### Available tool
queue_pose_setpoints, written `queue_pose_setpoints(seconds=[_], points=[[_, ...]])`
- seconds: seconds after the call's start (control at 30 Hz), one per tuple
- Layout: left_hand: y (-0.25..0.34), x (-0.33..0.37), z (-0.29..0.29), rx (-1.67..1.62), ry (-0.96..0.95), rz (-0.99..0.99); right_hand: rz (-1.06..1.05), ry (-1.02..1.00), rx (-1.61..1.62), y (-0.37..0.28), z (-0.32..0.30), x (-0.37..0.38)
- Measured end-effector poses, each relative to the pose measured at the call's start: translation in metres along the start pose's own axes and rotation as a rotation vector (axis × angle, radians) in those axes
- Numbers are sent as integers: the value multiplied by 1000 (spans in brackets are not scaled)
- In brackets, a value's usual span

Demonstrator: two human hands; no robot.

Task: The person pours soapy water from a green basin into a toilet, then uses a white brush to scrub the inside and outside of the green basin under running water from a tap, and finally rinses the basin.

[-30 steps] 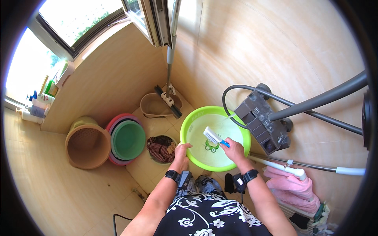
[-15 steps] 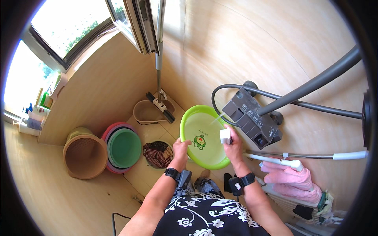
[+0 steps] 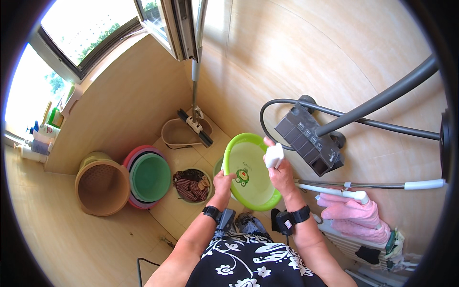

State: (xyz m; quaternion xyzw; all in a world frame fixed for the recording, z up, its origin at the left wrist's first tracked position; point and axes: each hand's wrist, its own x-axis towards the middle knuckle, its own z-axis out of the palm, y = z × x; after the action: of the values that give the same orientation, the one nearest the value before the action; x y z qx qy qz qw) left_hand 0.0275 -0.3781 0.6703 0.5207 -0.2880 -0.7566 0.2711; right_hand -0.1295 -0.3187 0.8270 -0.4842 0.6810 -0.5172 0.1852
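My left hand [image 3: 223, 183] is closed on the left rim of a bright green basin [image 3: 243, 158], its thumb over the edge. The basin is tilted and shows a cartoon frog inside its pale bottom. In my right hand [image 3: 283, 177] is a small white block-like thing [image 3: 274, 155], gripped over the basin's right side. Its exact kind I cannot make out. A finger of that hand points up along the basin's edge. Right of the basin is a dark grey shower fixture [image 3: 311, 138] with a row of buttons. Both wrists wear black straps with small devices.
On the left stand a tan bucket [image 3: 103, 189] and nested basins [image 3: 150, 177]. A bowl of dark and checked cloth [image 3: 192, 185] sits near my feet. A mop [image 3: 195, 125] leans in a brown bucket [image 3: 172, 134]. Pink towels [image 3: 354, 215] hang at right beside a rail [image 3: 373, 186].
A thin water stream near the fixture no longer shows. My right hand and the white thing have risen and turned across the basin's right edge. The basin sits slightly lower and further right in view.
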Motion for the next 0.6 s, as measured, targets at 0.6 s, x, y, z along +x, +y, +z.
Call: queue_pose_setpoints(seconds=[0.6], points=[[47, -47, -158, -616, 388, 238, 129, -370, -340, 64, 45, -31]])
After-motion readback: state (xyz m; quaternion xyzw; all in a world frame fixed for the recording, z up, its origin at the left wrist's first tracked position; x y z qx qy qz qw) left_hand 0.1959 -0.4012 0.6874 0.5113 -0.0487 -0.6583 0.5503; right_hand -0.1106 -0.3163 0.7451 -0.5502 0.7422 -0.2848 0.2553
